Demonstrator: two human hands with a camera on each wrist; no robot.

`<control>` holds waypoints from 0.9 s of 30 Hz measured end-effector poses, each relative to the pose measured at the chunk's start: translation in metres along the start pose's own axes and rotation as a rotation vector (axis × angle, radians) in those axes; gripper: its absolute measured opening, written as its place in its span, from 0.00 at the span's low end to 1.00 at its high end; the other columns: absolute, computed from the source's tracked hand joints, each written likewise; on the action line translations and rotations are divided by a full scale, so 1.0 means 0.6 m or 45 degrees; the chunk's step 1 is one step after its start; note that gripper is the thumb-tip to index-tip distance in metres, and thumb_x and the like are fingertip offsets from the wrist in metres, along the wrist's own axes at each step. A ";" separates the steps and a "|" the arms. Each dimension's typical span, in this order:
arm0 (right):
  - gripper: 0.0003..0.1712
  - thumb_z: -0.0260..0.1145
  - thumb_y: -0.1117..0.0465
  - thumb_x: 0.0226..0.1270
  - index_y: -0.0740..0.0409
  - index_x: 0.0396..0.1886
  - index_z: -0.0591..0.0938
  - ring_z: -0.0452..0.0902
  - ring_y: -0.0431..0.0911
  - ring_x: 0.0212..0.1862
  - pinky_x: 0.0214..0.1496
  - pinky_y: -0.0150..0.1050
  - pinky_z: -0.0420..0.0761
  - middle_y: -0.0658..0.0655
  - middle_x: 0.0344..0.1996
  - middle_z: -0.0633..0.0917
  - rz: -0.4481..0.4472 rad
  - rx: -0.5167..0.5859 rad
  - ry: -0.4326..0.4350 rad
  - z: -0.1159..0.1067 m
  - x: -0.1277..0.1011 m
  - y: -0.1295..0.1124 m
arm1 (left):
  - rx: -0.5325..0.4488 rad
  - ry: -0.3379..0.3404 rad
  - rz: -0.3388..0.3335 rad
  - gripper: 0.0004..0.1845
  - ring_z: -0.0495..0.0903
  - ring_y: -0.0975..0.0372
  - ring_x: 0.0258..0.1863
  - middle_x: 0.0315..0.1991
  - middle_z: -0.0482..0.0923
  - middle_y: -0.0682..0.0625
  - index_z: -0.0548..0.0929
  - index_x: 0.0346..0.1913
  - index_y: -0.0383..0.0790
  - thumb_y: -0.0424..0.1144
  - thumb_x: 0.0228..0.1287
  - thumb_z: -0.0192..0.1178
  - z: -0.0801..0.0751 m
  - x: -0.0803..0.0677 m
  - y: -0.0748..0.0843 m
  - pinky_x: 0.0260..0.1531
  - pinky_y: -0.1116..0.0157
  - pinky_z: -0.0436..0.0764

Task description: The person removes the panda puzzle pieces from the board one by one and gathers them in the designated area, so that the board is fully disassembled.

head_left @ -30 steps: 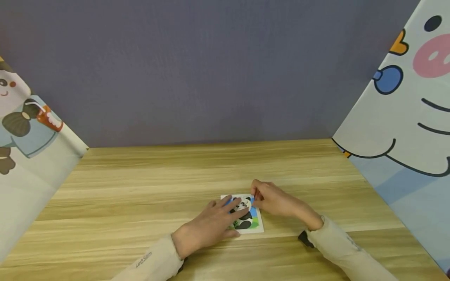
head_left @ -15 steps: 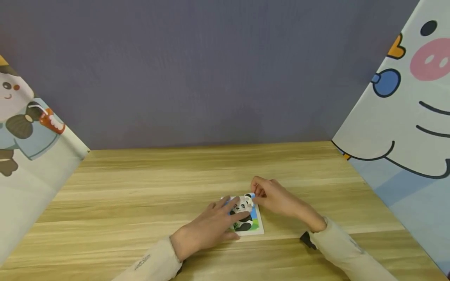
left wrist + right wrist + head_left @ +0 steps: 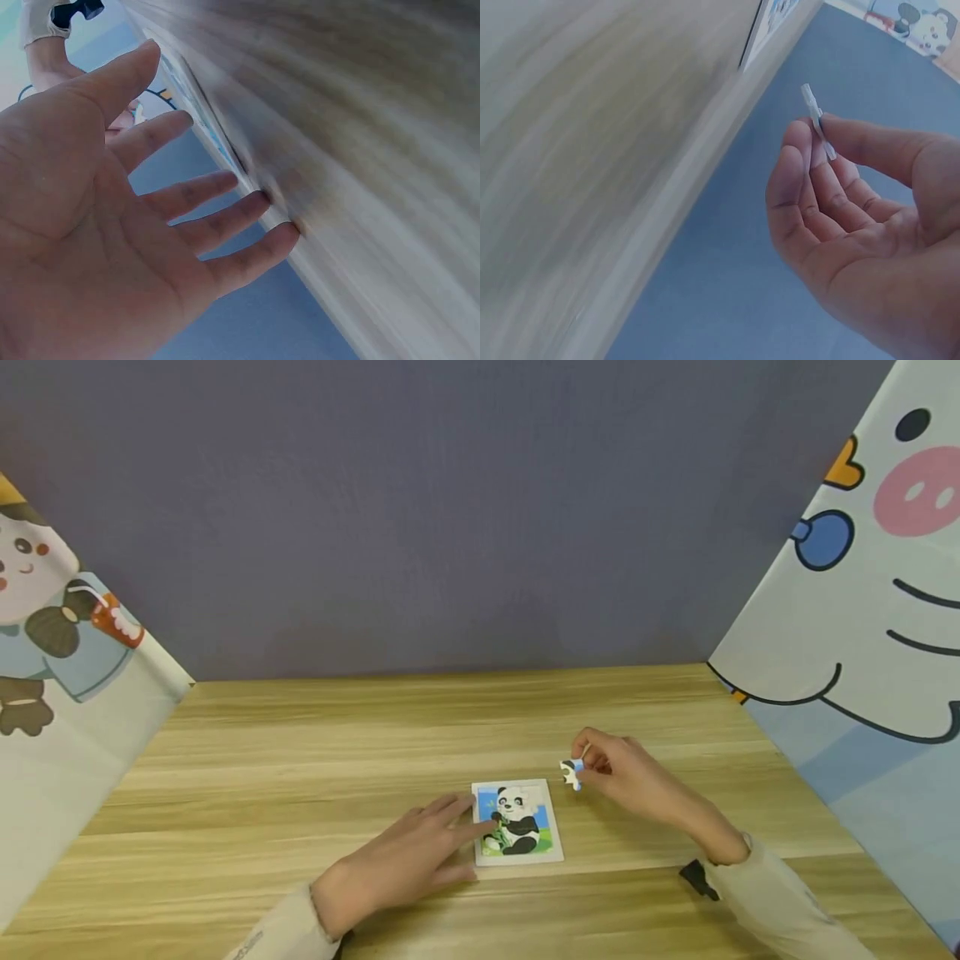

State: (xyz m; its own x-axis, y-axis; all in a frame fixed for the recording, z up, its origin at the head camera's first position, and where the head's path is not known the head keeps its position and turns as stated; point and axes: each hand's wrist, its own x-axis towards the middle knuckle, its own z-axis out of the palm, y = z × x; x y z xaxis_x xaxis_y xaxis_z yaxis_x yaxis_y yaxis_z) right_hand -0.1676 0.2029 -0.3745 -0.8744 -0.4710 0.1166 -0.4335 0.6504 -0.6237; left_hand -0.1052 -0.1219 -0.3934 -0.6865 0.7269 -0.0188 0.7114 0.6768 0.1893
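Right hand pinches our puzzle piece by one edge;
our spread left hand likely steadies the panda puzzle.

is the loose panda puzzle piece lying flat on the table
No, the right hand pinches the panda puzzle piece, holding it off the table.

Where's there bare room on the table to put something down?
Between the puzzle and the gray wall, a wide strip of table is bare. So is the part left of the left hand. It's crowded at the puzzle: that hand reaches over its left edge, and the right hand holds a piece near its right edge.
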 end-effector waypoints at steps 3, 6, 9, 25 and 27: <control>0.10 0.67 0.69 0.67 0.54 0.43 0.78 0.80 0.40 0.35 0.34 0.36 0.79 0.48 0.32 0.84 0.007 -0.032 0.014 -0.012 -0.008 0.007 | 0.003 0.011 0.000 0.33 0.64 0.46 0.71 0.75 0.59 0.40 0.68 0.74 0.56 0.58 0.69 0.59 0.002 0.001 0.000 0.56 0.41 0.76; 0.10 0.67 0.70 0.66 0.55 0.42 0.77 0.80 0.40 0.33 0.31 0.35 0.78 0.48 0.30 0.84 0.006 -0.047 0.009 -0.022 -0.012 0.017 | 0.002 0.007 -0.008 0.33 0.64 0.46 0.71 0.75 0.60 0.42 0.68 0.74 0.55 0.58 0.69 0.59 0.003 0.002 0.000 0.56 0.41 0.75; 0.09 0.67 0.71 0.65 0.56 0.41 0.77 0.79 0.40 0.30 0.29 0.35 0.77 0.48 0.28 0.84 0.015 -0.061 -0.013 -0.033 -0.015 0.029 | 0.008 -0.002 -0.013 0.33 0.65 0.46 0.71 0.74 0.62 0.43 0.69 0.73 0.53 0.58 0.69 0.59 0.004 0.003 0.000 0.56 0.41 0.75; 0.09 0.69 0.69 0.64 0.60 0.39 0.76 0.81 0.46 0.28 0.26 0.35 0.76 0.51 0.25 0.84 0.118 -0.048 -0.104 -0.068 -0.021 0.089 | 0.074 0.047 -0.013 0.28 0.69 0.48 0.68 0.71 0.67 0.43 0.75 0.70 0.52 0.53 0.69 0.61 0.013 0.008 0.003 0.51 0.44 0.79; 0.09 0.69 0.70 0.64 0.61 0.39 0.76 0.81 0.46 0.27 0.26 0.35 0.76 0.51 0.24 0.84 0.126 -0.042 -0.112 -0.072 -0.022 0.095 | 0.088 0.055 -0.005 0.28 0.69 0.48 0.67 0.71 0.67 0.43 0.75 0.69 0.51 0.54 0.69 0.61 0.013 0.010 0.003 0.51 0.45 0.80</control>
State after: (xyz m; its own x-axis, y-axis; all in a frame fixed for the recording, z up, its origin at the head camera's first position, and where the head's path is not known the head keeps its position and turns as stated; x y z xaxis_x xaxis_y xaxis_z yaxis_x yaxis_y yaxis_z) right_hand -0.1903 0.2722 -0.3782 -0.8914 -0.4530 -0.0135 -0.3543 0.7150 -0.6027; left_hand -0.1066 -0.1155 -0.4008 -0.6941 0.7195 0.0233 0.7164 0.6871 0.1212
